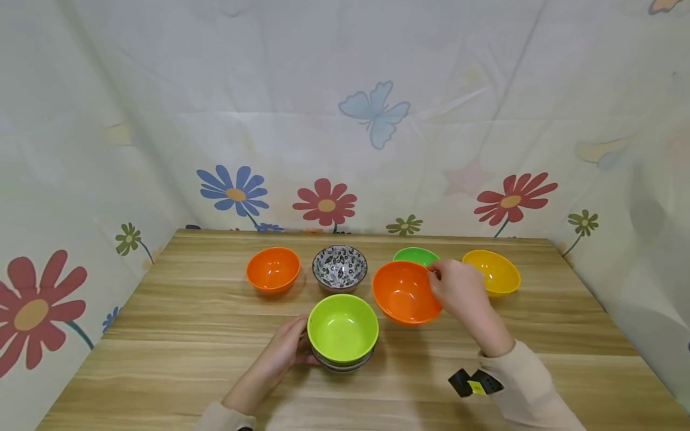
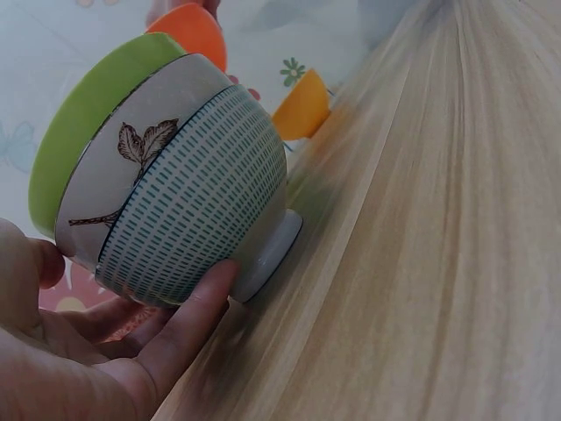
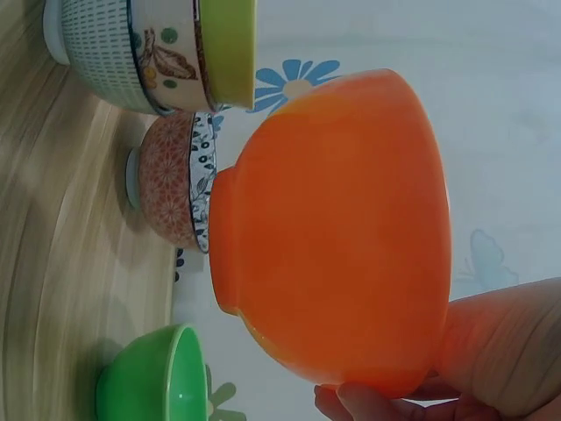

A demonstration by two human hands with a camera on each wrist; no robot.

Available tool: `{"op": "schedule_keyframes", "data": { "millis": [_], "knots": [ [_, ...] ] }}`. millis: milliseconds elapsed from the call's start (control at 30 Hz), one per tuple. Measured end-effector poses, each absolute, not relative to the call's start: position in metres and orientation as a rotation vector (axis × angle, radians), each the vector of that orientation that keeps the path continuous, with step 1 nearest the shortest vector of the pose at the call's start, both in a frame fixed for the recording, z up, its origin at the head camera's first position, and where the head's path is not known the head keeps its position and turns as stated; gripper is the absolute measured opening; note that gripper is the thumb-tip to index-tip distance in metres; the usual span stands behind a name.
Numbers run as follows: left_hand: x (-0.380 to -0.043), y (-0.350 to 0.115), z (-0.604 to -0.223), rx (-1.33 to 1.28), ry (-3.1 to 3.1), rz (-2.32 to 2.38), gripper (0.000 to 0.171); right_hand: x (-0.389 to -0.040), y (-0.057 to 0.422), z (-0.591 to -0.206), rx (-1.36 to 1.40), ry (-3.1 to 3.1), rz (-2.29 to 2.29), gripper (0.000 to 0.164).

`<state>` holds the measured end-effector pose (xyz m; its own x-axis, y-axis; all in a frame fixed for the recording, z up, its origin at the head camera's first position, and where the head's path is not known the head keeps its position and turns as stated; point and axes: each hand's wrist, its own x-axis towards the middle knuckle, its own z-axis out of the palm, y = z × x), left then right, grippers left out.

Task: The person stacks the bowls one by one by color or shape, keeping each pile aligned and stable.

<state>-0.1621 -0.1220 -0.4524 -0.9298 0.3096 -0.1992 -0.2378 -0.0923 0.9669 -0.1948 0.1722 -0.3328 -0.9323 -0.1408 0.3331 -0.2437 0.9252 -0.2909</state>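
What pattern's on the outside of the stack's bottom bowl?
The bottom bowl has rows of short blue-green dashes on white, clearest in the left wrist view.

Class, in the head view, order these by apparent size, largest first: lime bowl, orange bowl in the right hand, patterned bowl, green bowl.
1. Lime bowl and orange bowl in the right hand: too alike to rank.
2. Patterned bowl.
3. Green bowl, judging by its visible part; it is partly hidden.

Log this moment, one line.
left hand: holds stacked bowls; right hand: grips raised orange bowl by rim; table: patterned bowl, green bowl, yellow bowl
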Motion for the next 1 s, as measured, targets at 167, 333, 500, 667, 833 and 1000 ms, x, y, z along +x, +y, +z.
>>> {"op": "schedule_keyframes", "data": {
  "millis": [167, 333, 500, 667, 833, 1000],
  "knots": [
    [-0.162, -0.122, -0.453, 0.074, 1.819, 2.083, 0.052, -0.197, 0.161, -0.329, 0.307, -2.763, 0.472, 0.014],
    [-0.163, -0.122, -0.453, 0.075, 1.812, 2.084, 0.052, -0.198, 0.149, -0.327, 0.340, -2.741, 0.492, 0.014],
    [-0.163, -0.122, -0.452, 0.078, 1.811, 2.082, 0.053, -0.198, 0.140, -0.323, 0.349, -2.726, 0.493, 0.013],
    [-0.163, -0.123, -0.452, 0.080, 1.812, 2.082, 0.053, -0.197, 0.133, -0.320, 0.362, -2.731, 0.486, 0.013],
    [-0.163, -0.123, -0.452, 0.086, 1.809, 2.084, 0.052, -0.197, 0.125, -0.321, 0.404, -2.708, 0.472, 0.010],
    [-0.163, -0.122, -0.453, 0.084, 1.806, 2.083, 0.050, -0.195, 0.118, -0.322, 0.423, -2.707, 0.466, 0.010]
  ]
}}
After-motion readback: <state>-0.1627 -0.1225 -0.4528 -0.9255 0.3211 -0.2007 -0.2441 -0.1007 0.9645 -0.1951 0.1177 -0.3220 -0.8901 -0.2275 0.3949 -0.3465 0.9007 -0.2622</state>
